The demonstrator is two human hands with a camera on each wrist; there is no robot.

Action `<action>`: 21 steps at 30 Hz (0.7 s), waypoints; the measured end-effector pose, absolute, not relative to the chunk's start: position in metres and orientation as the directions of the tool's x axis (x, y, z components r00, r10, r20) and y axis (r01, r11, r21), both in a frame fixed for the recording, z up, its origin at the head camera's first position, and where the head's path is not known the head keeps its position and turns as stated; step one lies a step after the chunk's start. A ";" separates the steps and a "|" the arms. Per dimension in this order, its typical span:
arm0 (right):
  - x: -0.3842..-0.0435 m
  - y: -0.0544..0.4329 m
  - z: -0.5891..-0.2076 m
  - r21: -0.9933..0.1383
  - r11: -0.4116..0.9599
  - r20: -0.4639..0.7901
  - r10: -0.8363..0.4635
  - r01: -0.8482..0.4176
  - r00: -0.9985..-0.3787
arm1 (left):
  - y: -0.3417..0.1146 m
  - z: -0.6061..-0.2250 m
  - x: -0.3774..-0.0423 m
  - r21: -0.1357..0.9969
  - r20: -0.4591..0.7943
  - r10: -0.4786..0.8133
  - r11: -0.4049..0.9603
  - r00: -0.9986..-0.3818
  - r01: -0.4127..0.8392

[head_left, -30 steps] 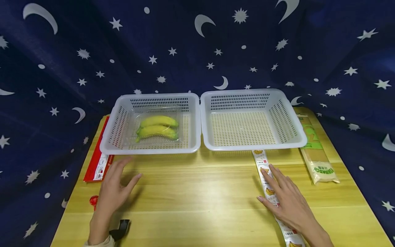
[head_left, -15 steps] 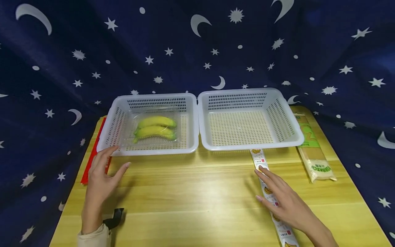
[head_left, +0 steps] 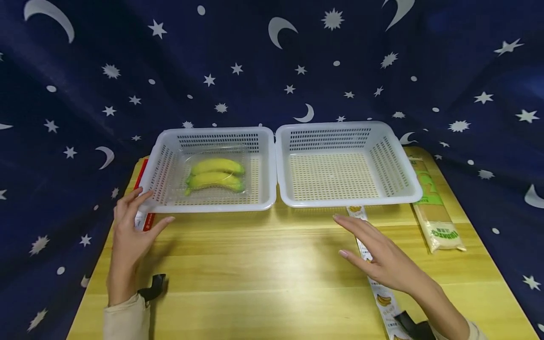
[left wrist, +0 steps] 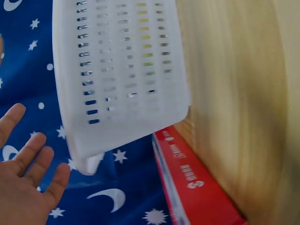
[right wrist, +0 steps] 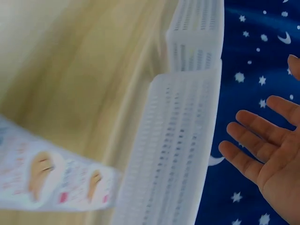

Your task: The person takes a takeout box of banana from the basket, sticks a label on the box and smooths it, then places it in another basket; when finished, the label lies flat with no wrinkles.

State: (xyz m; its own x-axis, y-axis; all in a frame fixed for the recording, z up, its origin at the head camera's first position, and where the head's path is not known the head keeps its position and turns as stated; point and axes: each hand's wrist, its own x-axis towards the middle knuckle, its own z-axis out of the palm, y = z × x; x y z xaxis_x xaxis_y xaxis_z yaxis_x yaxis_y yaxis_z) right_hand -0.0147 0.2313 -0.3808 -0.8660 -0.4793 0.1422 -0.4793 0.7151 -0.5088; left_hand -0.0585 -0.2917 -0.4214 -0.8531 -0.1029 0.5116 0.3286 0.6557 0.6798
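My left hand point(head_left: 129, 231) hovers by the front left corner of the left white basket point(head_left: 212, 208), fingers spread and nothing held. It partly covers a flat red package point(head_left: 148, 222); the left wrist view shows this red package point(left wrist: 192, 183) beside the basket wall point(left wrist: 117, 61). In the left basket lies a clear plastic box point(head_left: 178, 163) with two yellow-green bananas point(head_left: 216, 182). My right hand point(head_left: 378, 257), fingers extended and holding nothing, is above a strip of banana-printed labels point(head_left: 384, 300). In the right wrist view this hand point(right wrist: 276, 159) appears beyond the basket rim.
A second white basket point(head_left: 348, 204) stands right of the first, their sides close together. At the table's right lies a long packet with a green label point(head_left: 437, 222). The wooden table point(head_left: 263, 274) ends at a dark blue star-patterned cloth point(head_left: 255, 52).
My left hand has moved left and forward to the left basket's corner, covering more of the red package. The right hand has shifted forward and left above the label strip.
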 end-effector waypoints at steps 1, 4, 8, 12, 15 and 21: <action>-0.019 0.228 -0.379 -0.510 0.703 0.154 -0.492 -0.496 -0.857 | -0.293 -0.423 -0.059 0.692 0.492 -0.116 0.654 -0.863 0.307; -0.031 0.221 -0.374 -0.517 0.678 0.176 -0.514 -0.523 -0.840 | -0.298 -0.428 -0.062 0.720 0.458 -0.143 0.639 -0.877 0.272; -0.047 0.210 -0.368 -0.528 0.647 0.195 -0.539 -0.550 -0.820 | -0.300 -0.427 -0.066 0.738 0.440 -0.156 0.623 -0.884 0.258; -0.063 0.199 -0.360 -0.524 0.616 0.220 -0.569 -0.588 -0.793 | -0.299 -0.421 -0.070 0.760 0.409 -0.160 0.605 -0.898 0.238; -0.075 0.191 -0.354 -0.533 0.585 0.241 -0.587 -0.611 -0.773 | -0.297 -0.417 -0.074 0.788 0.382 -0.161 0.571 -0.910 0.230; -0.104 0.168 -0.344 -0.584 0.503 0.260 -0.627 -0.637 -0.734 | -0.296 -0.420 -0.081 0.809 0.353 -0.168 0.549 -0.920 0.210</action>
State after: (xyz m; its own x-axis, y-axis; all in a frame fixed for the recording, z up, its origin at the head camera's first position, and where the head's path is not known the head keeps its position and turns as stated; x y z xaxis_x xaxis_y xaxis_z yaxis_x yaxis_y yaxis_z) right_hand -0.1041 0.1684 -0.3441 -0.7341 -0.6275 0.2597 -0.6368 0.5032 -0.5842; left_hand -0.0815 -0.2958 -0.4196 -0.9205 -0.1676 0.3530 0.2102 0.5492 0.8088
